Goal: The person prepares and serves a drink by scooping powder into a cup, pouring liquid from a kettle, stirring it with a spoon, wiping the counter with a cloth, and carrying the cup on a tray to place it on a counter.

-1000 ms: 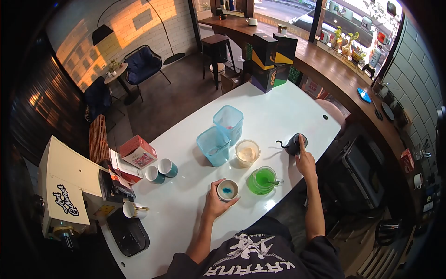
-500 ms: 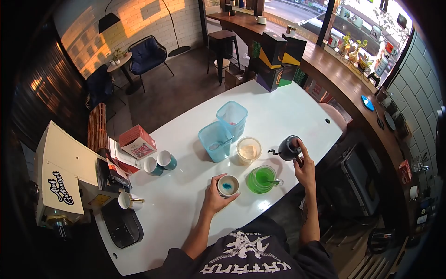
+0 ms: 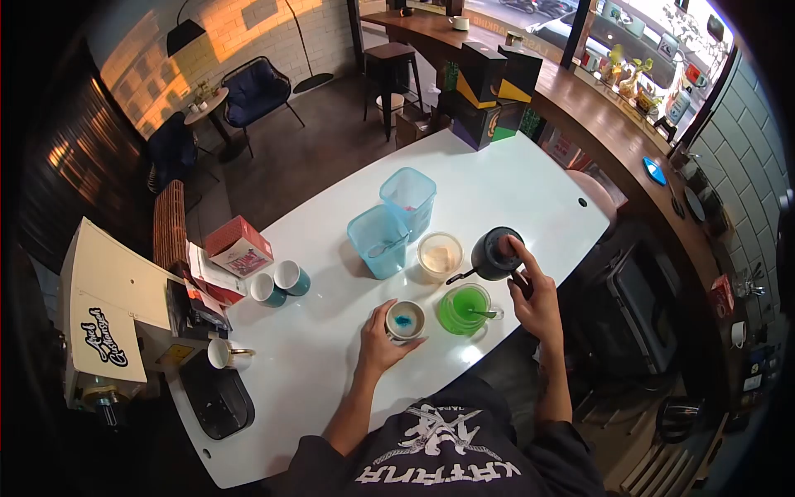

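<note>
Left hand [image 3: 381, 341]: half-curling around cup [image 3: 406, 320]
Right hand [image 3: 537, 300]: curling closed around kettle [image 3: 497, 255]
Kettle: now hovering above table [image 3: 302, 385], nearing cup

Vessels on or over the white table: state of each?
Black kettle, raised, in right hand
Small cup, open, in left hand, blue patch inside
Green-filled jug, open, utensil inside
Round tub, open, pale contents
Blue containers, open, upright
Teal cups, open, upright
White mug, upright, contents unclear
</note>
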`<action>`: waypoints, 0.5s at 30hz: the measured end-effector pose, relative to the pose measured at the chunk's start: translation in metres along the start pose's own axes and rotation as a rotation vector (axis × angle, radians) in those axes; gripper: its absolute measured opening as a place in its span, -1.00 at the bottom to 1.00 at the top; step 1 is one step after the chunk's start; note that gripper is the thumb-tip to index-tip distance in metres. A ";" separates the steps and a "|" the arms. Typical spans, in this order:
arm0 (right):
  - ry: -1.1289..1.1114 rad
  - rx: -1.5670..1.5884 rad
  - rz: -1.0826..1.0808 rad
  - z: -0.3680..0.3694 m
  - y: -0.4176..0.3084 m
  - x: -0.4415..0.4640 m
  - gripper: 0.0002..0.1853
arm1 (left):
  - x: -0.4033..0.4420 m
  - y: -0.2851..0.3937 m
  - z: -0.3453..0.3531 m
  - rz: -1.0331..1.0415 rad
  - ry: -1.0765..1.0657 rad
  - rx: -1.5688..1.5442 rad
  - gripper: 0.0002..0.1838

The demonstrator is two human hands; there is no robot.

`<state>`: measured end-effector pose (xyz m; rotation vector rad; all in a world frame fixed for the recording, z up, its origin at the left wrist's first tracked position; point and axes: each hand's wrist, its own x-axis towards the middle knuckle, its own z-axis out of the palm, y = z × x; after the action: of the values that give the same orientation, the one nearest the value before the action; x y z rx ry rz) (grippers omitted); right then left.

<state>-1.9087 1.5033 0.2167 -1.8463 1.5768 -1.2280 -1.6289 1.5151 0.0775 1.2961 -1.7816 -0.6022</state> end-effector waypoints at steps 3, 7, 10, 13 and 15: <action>-0.044 0.044 0.023 -0.001 -0.013 0.001 -0.18 | -0.003 -0.005 0.002 -0.004 -0.005 0.015 -0.08; -0.105 0.075 0.051 -0.002 -0.030 0.001 -0.18 | -0.003 0.000 0.004 -0.123 0.032 -0.297 -0.03; -0.109 0.085 0.008 -0.001 -0.036 0.002 -0.19 | 0.002 0.014 -0.002 -0.079 0.101 -0.610 0.01; -0.117 0.089 -0.011 -0.004 -0.046 0.004 -0.21 | 0.003 0.021 -0.016 -0.040 0.056 -0.582 0.02; -0.128 0.095 -0.018 -0.005 -0.052 0.004 -0.21 | 0.002 0.018 -0.021 0.026 0.052 -0.512 0.06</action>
<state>-1.8835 1.5146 0.2615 -1.8433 1.4124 -1.1476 -1.6217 1.5214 0.1036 0.9239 -1.4680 -0.9284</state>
